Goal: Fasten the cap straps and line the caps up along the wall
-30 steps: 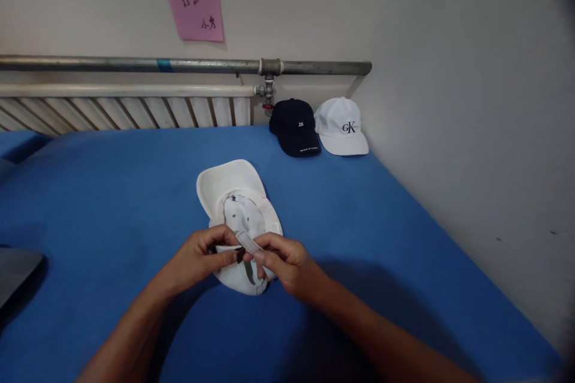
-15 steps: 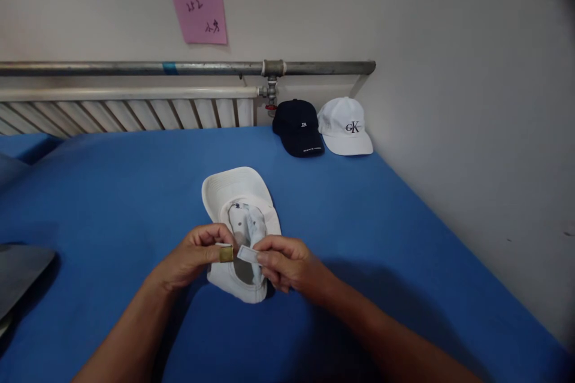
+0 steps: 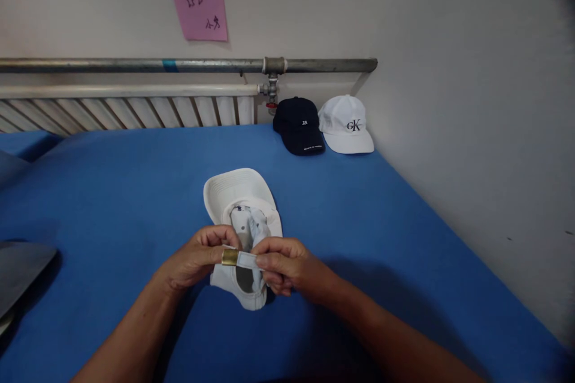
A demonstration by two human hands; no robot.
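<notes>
A white baseball cap [image 3: 238,185] lies upside down on the blue surface, its brim pointing away from me and its inside showing. My left hand [image 3: 197,254] pinches the brass-coloured buckle [image 3: 229,257] of the cap's back strap between thumb and fingers. From the other side, my right hand [image 3: 285,263] grips the loose end of the white strap [image 3: 247,260] between thumb and forefinger. The strap's tip meets the buckle's edge; whether it has entered the buckle I cannot tell. The fingertips of both hands are partly hidden.
A black cap [image 3: 296,125] and a white cap with letters [image 3: 345,125] sit side by side at the back of the blue surface [image 3: 112,191]. Behind are a radiator [image 3: 135,112] and a pipe [image 3: 215,66]. A dark grey object [image 3: 24,269] lies at the left edge.
The gap between strap tip and buckle has closed; the two now touch. The buckle has shifted slightly right. My hands keep their holds.
</notes>
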